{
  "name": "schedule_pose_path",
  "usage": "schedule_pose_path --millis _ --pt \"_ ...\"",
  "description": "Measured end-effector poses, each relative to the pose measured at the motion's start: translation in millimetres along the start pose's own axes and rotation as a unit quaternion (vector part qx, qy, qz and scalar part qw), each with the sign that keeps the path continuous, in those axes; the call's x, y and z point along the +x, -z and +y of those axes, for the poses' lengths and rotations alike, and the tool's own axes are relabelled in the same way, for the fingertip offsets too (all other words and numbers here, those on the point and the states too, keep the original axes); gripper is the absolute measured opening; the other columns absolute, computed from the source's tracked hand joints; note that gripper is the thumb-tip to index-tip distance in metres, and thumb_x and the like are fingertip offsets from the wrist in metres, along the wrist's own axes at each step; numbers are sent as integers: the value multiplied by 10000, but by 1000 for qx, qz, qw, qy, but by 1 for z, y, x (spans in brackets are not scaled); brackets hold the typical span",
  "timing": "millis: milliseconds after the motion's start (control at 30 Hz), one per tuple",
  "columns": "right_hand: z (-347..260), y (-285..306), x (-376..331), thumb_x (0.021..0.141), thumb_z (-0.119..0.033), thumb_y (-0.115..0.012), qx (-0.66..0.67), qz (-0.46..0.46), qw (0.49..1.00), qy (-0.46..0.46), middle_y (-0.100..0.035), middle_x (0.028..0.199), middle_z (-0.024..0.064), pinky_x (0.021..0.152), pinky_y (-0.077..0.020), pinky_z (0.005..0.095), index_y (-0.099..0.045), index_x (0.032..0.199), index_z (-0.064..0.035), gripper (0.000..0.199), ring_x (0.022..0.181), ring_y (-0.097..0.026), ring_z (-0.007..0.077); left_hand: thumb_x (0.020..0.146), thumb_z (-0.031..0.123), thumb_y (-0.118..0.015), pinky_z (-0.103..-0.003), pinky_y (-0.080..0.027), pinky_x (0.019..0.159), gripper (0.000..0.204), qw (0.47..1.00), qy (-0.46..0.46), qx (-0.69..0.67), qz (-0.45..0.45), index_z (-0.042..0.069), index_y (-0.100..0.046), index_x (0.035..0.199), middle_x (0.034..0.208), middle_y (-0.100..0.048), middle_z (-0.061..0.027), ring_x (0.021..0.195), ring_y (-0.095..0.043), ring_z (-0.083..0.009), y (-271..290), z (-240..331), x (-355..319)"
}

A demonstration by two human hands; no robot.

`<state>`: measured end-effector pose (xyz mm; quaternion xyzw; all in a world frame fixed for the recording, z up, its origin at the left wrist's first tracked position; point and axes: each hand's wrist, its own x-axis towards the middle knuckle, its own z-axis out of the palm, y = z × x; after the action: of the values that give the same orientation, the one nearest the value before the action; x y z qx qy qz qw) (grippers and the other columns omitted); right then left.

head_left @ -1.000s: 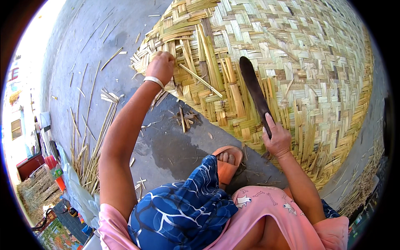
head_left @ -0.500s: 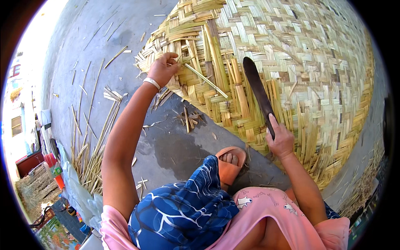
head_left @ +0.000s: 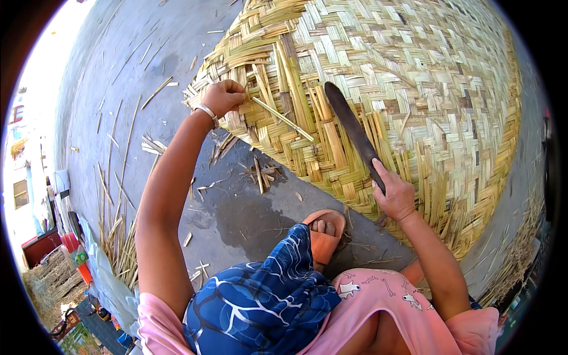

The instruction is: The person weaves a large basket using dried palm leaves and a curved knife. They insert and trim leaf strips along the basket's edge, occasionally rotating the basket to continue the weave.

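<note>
A large mat (head_left: 438, 89) woven from pale green and straw-coloured strips lies on the floor ahead. At its left edge my left hand (head_left: 225, 97) has its fingers pinched together; whatever they hold is hidden. Just right of those fingers, a loose pale strip (head_left: 283, 119) lies slantwise across the weave. My right hand (head_left: 393, 194) grips a long, dark, flat blade-like tool (head_left: 354, 128) by its near end, index finger stretched along it. The tool's rounded far end points up and left over the mat, beside upright strip ends (head_left: 334, 142) standing out of the weave.
Long loose strips (head_left: 121, 242) are piled on the grey floor (head_left: 195, 53) to the left. Short offcuts (head_left: 260, 174) lie near a damp patch (head_left: 248, 219). My foot in an orange sandal (head_left: 325, 234) is close to the mat's near edge. Pale plastic sheeting (head_left: 109, 284) lies lower left.
My left hand's fingers have closed from a looser, partly spread pose into a pinch at the mat's edge. The right hand still holds the dark tool. The whole view has shifted slightly.
</note>
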<state>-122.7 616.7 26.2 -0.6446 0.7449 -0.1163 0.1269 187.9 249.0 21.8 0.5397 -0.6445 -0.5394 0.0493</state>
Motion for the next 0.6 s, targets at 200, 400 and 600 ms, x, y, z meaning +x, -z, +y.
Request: schedule_pose_path --millis 200,400,600 --pt "-3 -4 0 789 -239 -634 9 18 1000 -12 -547 724 92 528 -481 416 -508 1362 -242 587 563 -571 287 854 257 -716 -219 -475 556 219 999 26 -3 20 43 -696 895 735 -655 -1 603 -578 -64 -4 9 -7" --pt "-4 -5 1 784 -233 -636 13 25 1000 -15 -546 711 87 522 -479 411 -523 1349 -238 576 555 -567 284 847 304 -718 -225 -425 502 252 995 41 87 -7 55 -689 820 669 -627 22 550 -533 -57 2 14 -5" --pt "-3 -8 1 775 -221 -647 14 38 999 -11 -539 690 83 510 -475 403 -534 1340 -234 576 540 -562 275 795 239 -733 -242 -422 494 197 982 -5 190 -7 61 -664 746 620 -588 24 527 -510 -70 2 17 0"
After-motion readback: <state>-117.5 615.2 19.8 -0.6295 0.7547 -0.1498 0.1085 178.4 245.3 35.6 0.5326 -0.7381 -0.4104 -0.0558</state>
